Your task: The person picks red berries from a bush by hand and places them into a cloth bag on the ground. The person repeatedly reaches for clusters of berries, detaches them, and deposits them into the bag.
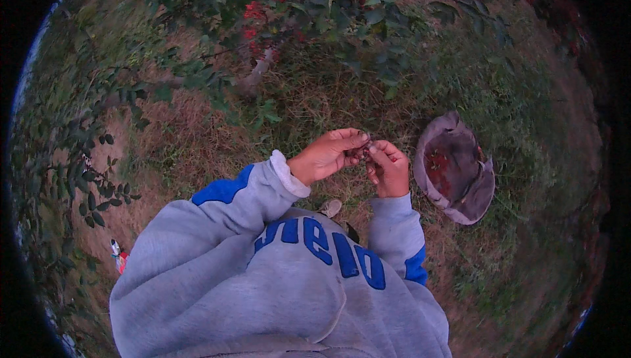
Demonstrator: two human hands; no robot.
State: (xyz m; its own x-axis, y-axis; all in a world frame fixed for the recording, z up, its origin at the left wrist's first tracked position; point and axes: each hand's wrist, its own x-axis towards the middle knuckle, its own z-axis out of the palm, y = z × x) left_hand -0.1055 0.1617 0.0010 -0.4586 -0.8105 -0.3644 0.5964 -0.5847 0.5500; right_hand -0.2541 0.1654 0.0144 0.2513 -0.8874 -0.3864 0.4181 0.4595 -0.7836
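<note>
Pinching a small reddish cluster (362, 153) between them, the left hand (327, 154) and right hand (389, 170) nearly meet, fingers curled, left of the open cloth bag (452, 125). I'd guess it's feather-light, with thin stems that snap and soft bits that crush, so a gentle fingertip hold at the stem; finer detail is too small to tell.
</note>
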